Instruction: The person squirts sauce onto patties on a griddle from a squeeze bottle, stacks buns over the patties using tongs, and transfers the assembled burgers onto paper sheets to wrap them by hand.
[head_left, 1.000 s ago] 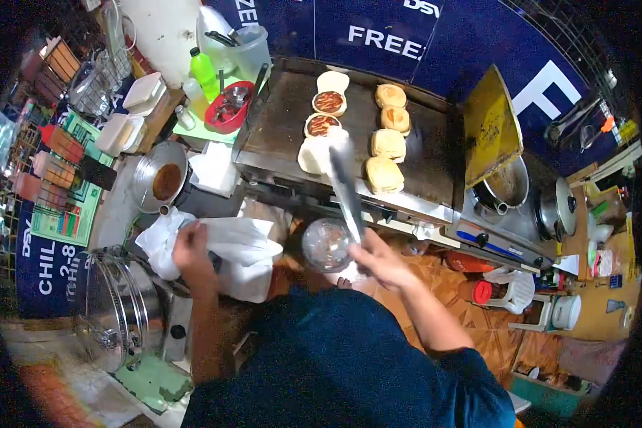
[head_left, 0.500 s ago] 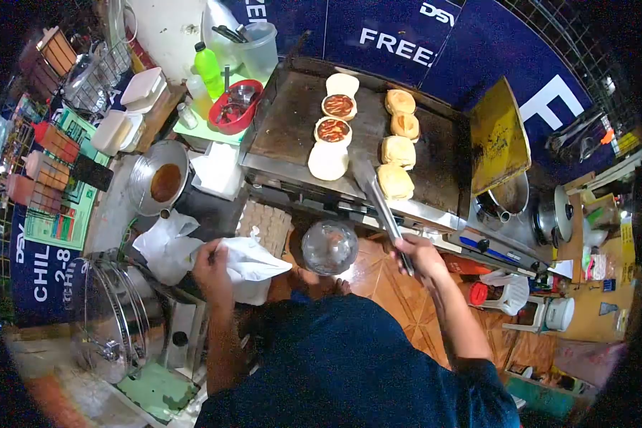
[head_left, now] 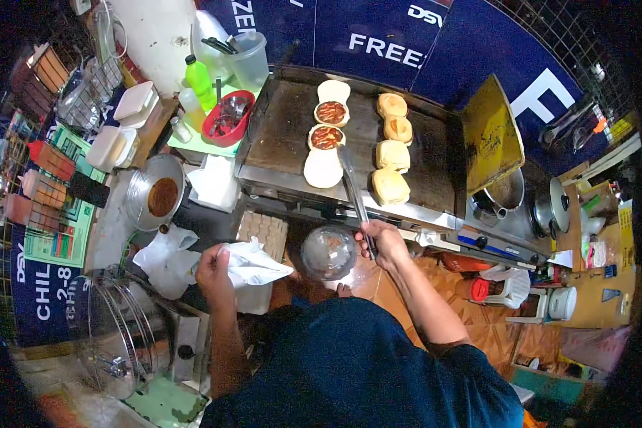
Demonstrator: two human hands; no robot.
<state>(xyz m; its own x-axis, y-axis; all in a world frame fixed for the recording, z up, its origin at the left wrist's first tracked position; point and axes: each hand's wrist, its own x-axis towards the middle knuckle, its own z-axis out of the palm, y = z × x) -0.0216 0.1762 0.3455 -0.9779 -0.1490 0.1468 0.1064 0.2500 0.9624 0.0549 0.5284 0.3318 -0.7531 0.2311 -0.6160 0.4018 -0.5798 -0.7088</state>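
Griddle (head_left: 282,143): carries two columns of buns running from the far edge toward the near edge; I treat the plate as hot.
Open buns: left of the griddle's middle; the two sauced halves (head_left: 327,137) lie next to each other, with a plain half (head_left: 323,168) at each end of the column, one of them by the near edge.
Closed buns (head_left: 392,156): four, to the right of the open ones, the last close to the near edge.
Right hand (head_left: 384,246): I have its fingers wrapped around the handle of the tongs (head_left: 353,182), out past the near edge.
Tongs: tip just beside the nearer sauced half and its plain half; contact, and whether the arms are pressed together, I cannot tell.
Left hand (head_left: 214,274): fingers pinching a white paper bag (head_left: 255,265) by one end, off the griddle's near left corner.
Tip control: I advise a low, shallow angle at the bun's rim; pressure from above would probably dent the soft bread or smear the sauce.
Grip control: I advise a steady wrist and light pressure.
Bag control: I advise holding the paper clear of the near edge, uncrushed.
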